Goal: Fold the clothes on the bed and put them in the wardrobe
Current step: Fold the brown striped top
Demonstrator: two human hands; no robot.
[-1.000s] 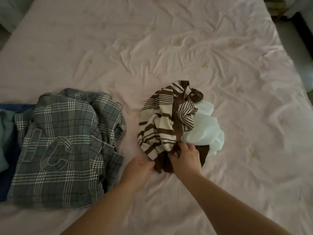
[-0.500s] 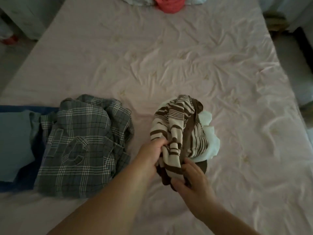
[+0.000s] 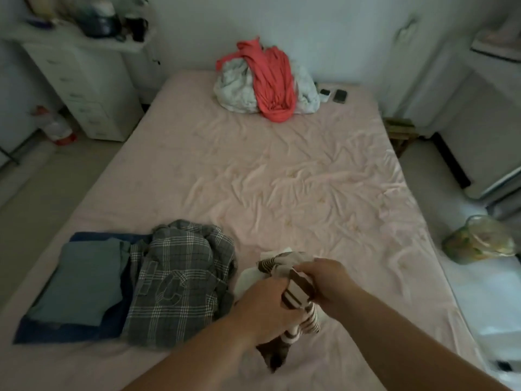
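Observation:
Both hands hold a brown-and-white striped garment (image 3: 298, 294) lifted off the near part of the pink bed (image 3: 282, 176). My left hand (image 3: 265, 303) grips its lower bunch, and my right hand (image 3: 324, 277) grips its upper edge. A pale garment (image 3: 248, 277) shows just behind my left hand. To the left lies a grey plaid shirt (image 3: 177, 283), roughly folded. Beside it a folded teal garment (image 3: 84, 280) rests on a dark blue one (image 3: 67, 331). A loose pile with a red garment (image 3: 270, 80) and pale cloth sits at the bed's far end.
Two phones (image 3: 334, 95) lie at the far right of the bed. A white drawer unit (image 3: 84, 88) stands at the left. A white wardrobe (image 3: 451, 66) fills the right wall. A clear bag (image 3: 479, 238) sits beside the bed at right.
Both hands have lifted the striped garment up off the pale one. The view has tilted up, and now shows the far pile, the drawers and the wardrobe.

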